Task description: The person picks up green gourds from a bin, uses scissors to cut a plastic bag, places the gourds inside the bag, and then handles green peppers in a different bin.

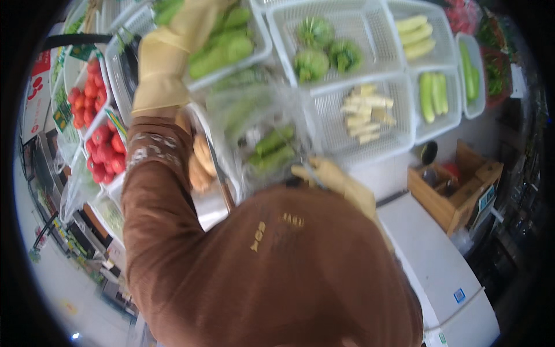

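Note:
Both my hands wear yellowish rubber gloves. My left hand (pixel 197 21) reaches over a white plastic basket (pixel 265 47) of long green vegetables at the top; its fingers are blurred and partly cut off by the picture's edge, so its grip is unclear. Close to my body, my right hand (pixel 323 173) has its fingers closed on the edge of a clear plastic bag (pixel 277 102). Inside the bag, which lies in front of my chest, several green gourds (pixel 273 149) show through the film.
White baskets to the right hold round green vegetables (pixel 314 32), pale cut stalks (pixel 368 108) and light green gourds (pixel 433 93). Tomatoes (pixel 102 152) and brownish oblong vegetables (pixel 201 160) lie at the left. A wooden box (pixel 455 186) stands at the right beside a white cabinet (pixel 433 251).

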Demonstrator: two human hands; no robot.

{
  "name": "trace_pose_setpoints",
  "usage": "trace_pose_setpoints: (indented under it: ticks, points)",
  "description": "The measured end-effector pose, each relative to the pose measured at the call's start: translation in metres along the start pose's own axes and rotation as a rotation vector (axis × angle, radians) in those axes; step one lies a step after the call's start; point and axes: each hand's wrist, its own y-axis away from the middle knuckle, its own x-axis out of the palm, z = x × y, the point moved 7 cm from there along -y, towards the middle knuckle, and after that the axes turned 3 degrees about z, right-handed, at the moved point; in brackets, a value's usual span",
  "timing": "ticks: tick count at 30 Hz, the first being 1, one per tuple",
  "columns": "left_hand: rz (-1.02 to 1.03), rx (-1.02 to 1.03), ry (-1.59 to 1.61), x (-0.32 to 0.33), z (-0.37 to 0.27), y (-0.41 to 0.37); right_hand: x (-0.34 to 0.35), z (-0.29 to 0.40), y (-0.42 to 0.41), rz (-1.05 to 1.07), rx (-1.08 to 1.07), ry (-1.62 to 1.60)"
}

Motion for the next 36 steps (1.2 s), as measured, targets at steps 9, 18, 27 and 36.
trace_pose_setpoints:
  ticks: [9,18,27,36]
  points:
    - [0.742,-0.068,0.781,0.005,-0.181,0.285,-0.02,0.046,0.003,-0.064,-0.054,-0.036]
    - [0.545,-0.195,0.535,0.099,-0.232,0.272,-0.029,0.041,0.016,-0.025,-0.138,-0.014]
    - [0.012,-0.508,0.865,-0.024,-0.212,0.352,-0.02,0.011,0.031,0.054,-0.135,0.018]
    - [-0.71,-0.711,2.144,-0.021,-0.227,0.412,-0.001,0.034,0.056,0.28,-0.302,0.143]
